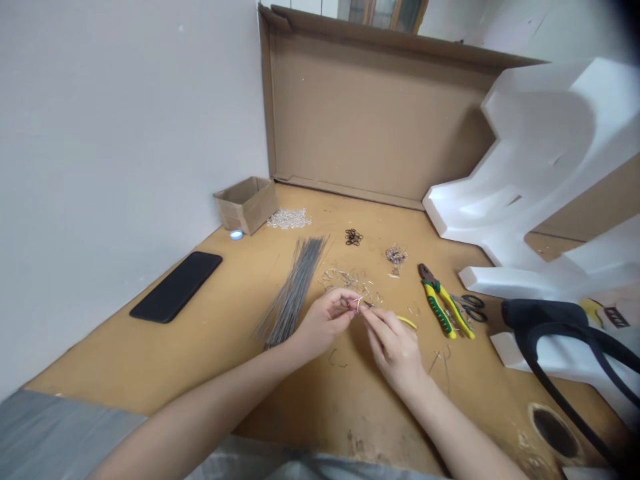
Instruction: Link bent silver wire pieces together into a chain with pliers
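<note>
Bare left hand (325,322), bare right hand (393,350), bare forearms (200,413), pale grey garment (305,463)

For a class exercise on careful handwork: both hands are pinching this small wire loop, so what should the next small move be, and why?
Probably reach for the pliers with the right hand: they lie close by on its side, and the left hand could keep pinching the wire loop meanwhile.

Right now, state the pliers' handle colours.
The pliers' handles are green and yellow, best in the head view.
</note>
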### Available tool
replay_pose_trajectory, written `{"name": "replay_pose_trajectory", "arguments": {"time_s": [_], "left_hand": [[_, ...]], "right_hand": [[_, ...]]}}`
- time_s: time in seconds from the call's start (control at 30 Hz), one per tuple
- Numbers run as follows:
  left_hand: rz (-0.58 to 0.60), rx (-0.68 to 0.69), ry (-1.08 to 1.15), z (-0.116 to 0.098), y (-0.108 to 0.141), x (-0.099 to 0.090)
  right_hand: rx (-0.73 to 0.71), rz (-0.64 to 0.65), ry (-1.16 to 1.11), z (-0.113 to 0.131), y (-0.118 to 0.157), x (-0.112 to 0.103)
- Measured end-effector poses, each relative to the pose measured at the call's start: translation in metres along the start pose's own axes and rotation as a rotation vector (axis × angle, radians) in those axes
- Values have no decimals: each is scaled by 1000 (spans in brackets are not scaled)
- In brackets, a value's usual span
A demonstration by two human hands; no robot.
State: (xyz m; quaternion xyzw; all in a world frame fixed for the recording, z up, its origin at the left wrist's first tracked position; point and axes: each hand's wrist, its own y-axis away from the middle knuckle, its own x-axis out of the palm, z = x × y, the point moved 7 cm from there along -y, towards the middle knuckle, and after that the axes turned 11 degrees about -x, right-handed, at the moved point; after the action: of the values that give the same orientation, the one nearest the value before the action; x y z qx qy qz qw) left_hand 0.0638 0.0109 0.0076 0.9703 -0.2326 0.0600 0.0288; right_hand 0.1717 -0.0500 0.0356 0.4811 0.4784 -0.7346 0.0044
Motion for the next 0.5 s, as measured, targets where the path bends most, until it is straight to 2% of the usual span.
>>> {"name": "replay_pose_trajectory", "arguments": {"time_s": [0.1, 0.3, 0.5], "left_hand": [[15, -24, 48, -1, 1, 1], [24, -90, 80, -4, 2, 4], [88, -140, 152, -4, -1, 1]], "right_hand": [[12, -45, -46, -2, 0, -2], [-15, -26, -69, 0, 1, 1], [-1, -54, -111, 0, 1, 2]]}}
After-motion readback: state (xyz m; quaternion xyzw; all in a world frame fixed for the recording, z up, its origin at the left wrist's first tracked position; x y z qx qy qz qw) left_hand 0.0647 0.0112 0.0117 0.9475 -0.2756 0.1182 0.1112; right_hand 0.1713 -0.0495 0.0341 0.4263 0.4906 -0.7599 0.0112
